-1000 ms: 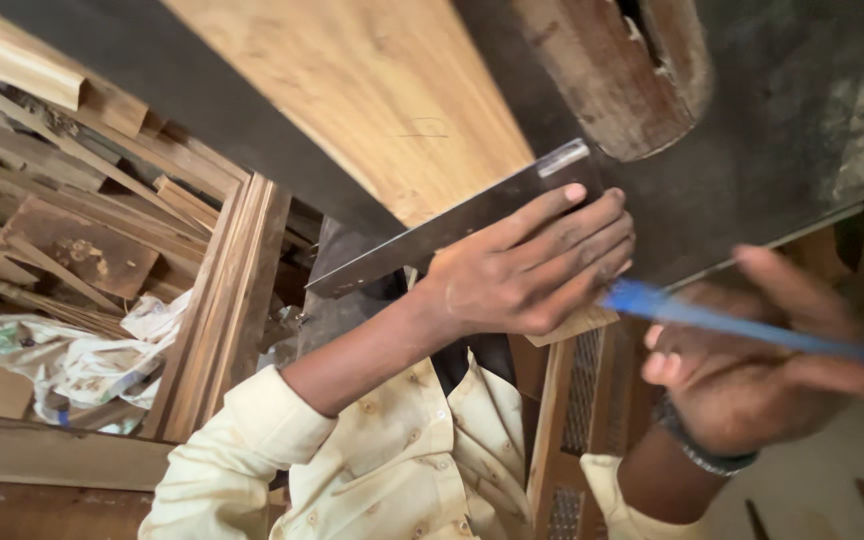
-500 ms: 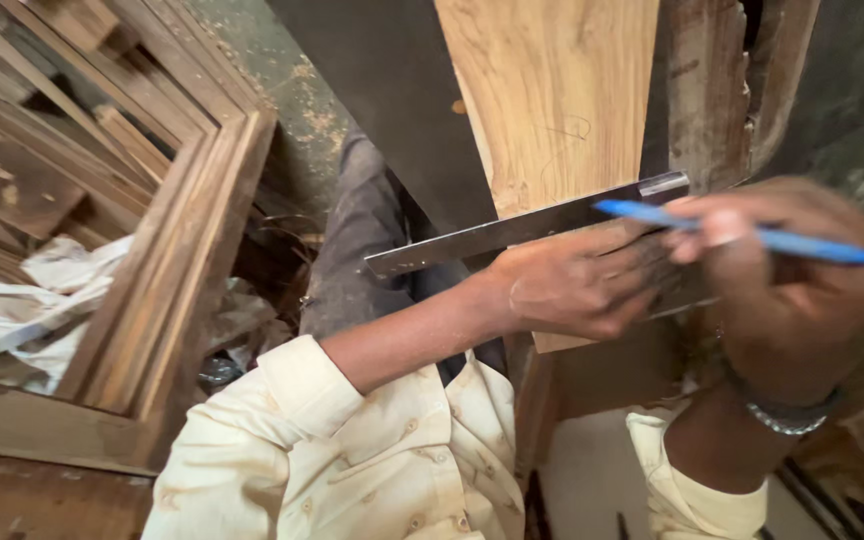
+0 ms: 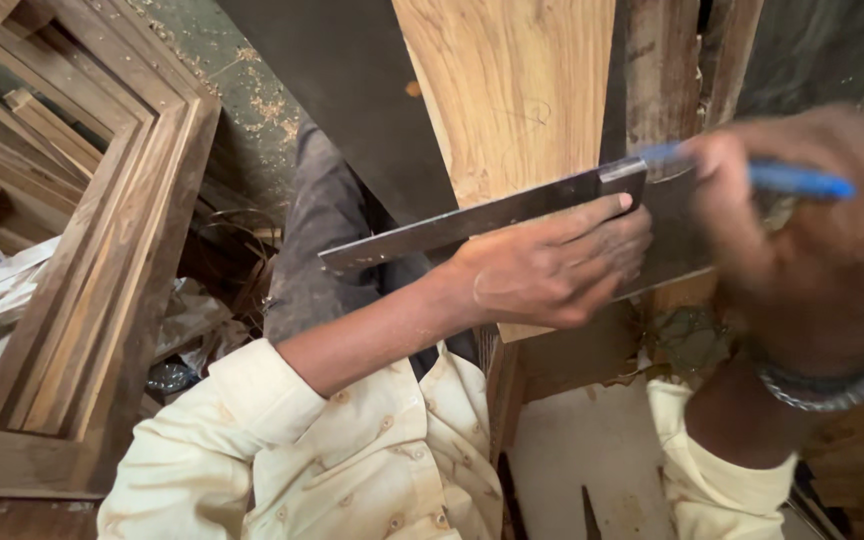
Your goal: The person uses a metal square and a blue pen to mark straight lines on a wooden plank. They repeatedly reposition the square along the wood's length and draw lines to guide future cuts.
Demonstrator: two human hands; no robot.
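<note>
Shirt: cream sleeves fill the bottom edge, nearest the camera.
Left hand: the left hand lies flat, fingers together, pressing a metal square onto a pale plank.
Right hand: the right hand is closed around a blue pen at the square's far end; a metal bracelet circles the wrist.
Surface: the plank runs away from the body, beside dark rough timber.
Room: stacked wooden frames at left, sawdust on the floor beyond.
Hard to see: the right hand is blurred and hides the pen tip.
</note>
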